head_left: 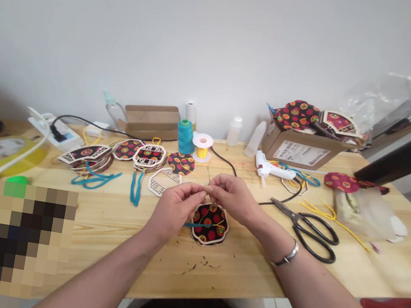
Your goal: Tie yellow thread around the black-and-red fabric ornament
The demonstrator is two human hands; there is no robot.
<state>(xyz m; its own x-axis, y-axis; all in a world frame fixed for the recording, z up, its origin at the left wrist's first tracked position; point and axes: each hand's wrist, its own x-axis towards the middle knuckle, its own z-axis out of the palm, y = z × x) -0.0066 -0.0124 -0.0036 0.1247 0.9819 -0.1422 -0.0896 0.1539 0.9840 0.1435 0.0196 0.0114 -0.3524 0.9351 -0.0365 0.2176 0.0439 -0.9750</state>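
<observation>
My left hand (175, 209) and my right hand (233, 197) meet fingertip to fingertip over the table, both closed in a pinch. A thin yellow cord (191, 172) runs into the fingers from behind; its pinched part is hidden. Just below lies a scalloped ornament (208, 233) of black fabric with red and orange spots and a pale rim. Across it lies a teal cord (200, 225) with a bit of yellow cord at its end. Black-handled scissors (305, 229) lie open to the right of my right hand.
Behind my hands stand a teal thread cone (185, 138) and a yellow cord spool (202, 148). Stacked ornaments (150, 157) lie left. A white glue gun (271, 168) and a cardboard box (300, 147) are right. A clear tape roll (5, 151) sits far left.
</observation>
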